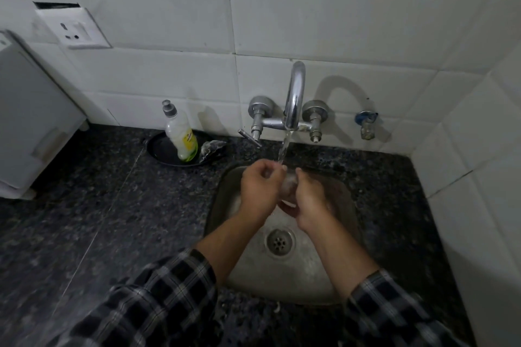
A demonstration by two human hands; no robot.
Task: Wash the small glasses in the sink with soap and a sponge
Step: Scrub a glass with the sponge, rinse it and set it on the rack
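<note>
Over the sink (310,279), under the running tap (294,98), you hold a small glass (289,186).
Your right hand (308,201) curls round its lower body. Your left hand (259,187) has its fingers bent at the upper end, seemingly pinching the rim, though blur hides the contact. Water (283,149) falls onto the glass's top. Back left, the soap bottle (181,136) stands in a black dish (159,149) on the counter (84,205).

White tiles (338,22), black speckled counter (84,205), dull grey sink (282,276), silver tap (294,93), black dish (160,149), yellow-green labelled bottle (181,135), black-and-white checked sleeves (158,298), blue valve (366,117).
</note>
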